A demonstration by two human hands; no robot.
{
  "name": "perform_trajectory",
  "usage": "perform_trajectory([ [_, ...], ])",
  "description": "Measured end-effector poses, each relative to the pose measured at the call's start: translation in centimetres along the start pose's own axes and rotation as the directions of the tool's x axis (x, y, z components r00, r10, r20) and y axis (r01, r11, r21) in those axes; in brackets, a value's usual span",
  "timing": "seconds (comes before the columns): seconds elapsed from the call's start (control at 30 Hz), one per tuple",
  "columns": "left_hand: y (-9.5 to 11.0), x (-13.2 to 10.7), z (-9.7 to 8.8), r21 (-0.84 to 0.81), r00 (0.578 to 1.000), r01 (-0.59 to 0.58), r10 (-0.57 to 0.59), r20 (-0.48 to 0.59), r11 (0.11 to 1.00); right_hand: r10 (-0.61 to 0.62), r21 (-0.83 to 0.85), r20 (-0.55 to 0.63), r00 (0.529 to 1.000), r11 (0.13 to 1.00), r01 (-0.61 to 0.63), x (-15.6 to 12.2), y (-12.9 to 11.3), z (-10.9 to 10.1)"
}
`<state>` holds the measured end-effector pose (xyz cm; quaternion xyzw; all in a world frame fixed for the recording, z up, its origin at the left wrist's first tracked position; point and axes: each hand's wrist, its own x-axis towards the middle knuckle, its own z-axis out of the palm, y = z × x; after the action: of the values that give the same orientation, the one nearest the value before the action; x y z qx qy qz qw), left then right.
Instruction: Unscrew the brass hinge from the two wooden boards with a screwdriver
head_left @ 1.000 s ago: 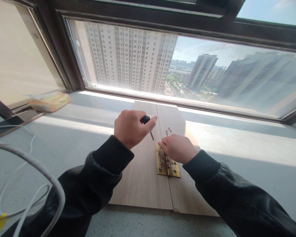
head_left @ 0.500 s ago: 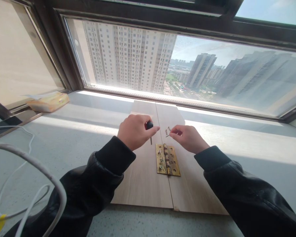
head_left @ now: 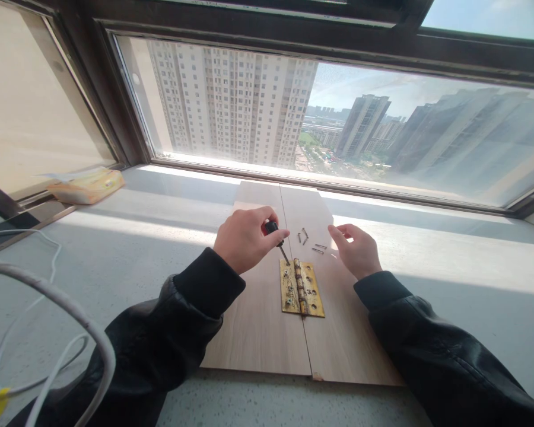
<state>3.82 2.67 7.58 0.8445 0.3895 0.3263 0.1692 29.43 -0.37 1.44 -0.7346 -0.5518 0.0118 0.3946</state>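
My left hand [head_left: 249, 240] is closed round the dark handle of a screwdriver [head_left: 272, 228]. The shaft slants down to the right, and its tip is at the top of the hinge's left leaf. This worn brass hinge [head_left: 298, 287] lies spread across the seam between two boards, with screw heads in its left leaf and bare holes showing in the right. Several loose screws [head_left: 319, 248] rest beyond it on the right board [head_left: 347, 332]. To their right, my right hand [head_left: 356, 250] hovers with thumb and forefinger together; I see nothing between them.
Under the hinge, the left board [head_left: 253, 332] lies on a pale speckled sill [head_left: 449, 267] below a window. A tissue pack [head_left: 86, 185] sits at the far left. White cable [head_left: 71, 296] loops across the left foreground.
My right hand has moved right, away from the screw it was pinching, which now lies with other screws on the board. The screwdriver has tilted, bringing its tip to the hinge.
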Motion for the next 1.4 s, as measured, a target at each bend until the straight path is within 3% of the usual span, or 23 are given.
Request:
perform_trajectory([
  [0.1,-0.2,0.1,0.1,0.003,1.000,-0.005,0.005,-0.025,1.000,0.017,0.112,0.020,1.000,0.994,-0.019,-3.1,-0.9,-1.7],
  [0.2,-0.1,0.1,-0.1,-0.019,0.999,-0.035,0.035,-0.014,0.999,-0.056,0.220,0.191,0.980,0.975,0.013,-7.8,-2.7,-2.9],
  [0.27,0.2,0.1,-0.3,-0.022,0.998,-0.055,0.055,0.013,0.998,-0.163,0.281,0.330,0.930,0.957,0.068,-11.0,-4.2,-3.3],
  [0.33,0.6,0.0,-0.6,0.003,0.997,-0.063,0.063,0.040,0.998,-0.429,0.370,0.437,0.791,0.887,0.276,-13.6,-5.7,-3.3],
  [0.4,1.1,-0.2,-0.6,0.049,0.995,-0.079,0.076,0.063,0.996,-0.577,0.391,0.497,0.648,0.816,0.426,-15.2,-6.6,-3.0],
  [0.47,1.5,-0.3,-0.5,0.103,0.990,-0.118,0.109,0.090,0.988,-0.666,0.389,0.496,0.557,0.744,0.543,-15.9,-7.0,-2.6],
  [0.5,1.7,-0.4,-0.4,0.129,0.987,-0.140,0.127,0.101,0.982,-0.684,0.377,0.492,0.539,0.725,0.576,-16.1,-7.0,-2.5],
  [0.7,1.9,-0.6,0.3,0.215,0.973,-0.208,0.180,0.141,0.954,-0.695,0.332,0.437,0.571,0.714,0.616,-16.1,-6.5,-2.2],
  [0.9,1.7,-0.5,0.5,0.233,0.972,-0.206,0.170,0.164,0.950,-0.702,0.343,0.397,0.591,0.711,0.614,-16.3,-6.4,-2.0],
  [1.4,1.8,-0.5,0.6,0.306,0.958,-0.268,0.218,0.189,0.913,-0.678,0.368,0.434,0.593,0.735,0.569,-16.3,-6.4,-2.2],
])
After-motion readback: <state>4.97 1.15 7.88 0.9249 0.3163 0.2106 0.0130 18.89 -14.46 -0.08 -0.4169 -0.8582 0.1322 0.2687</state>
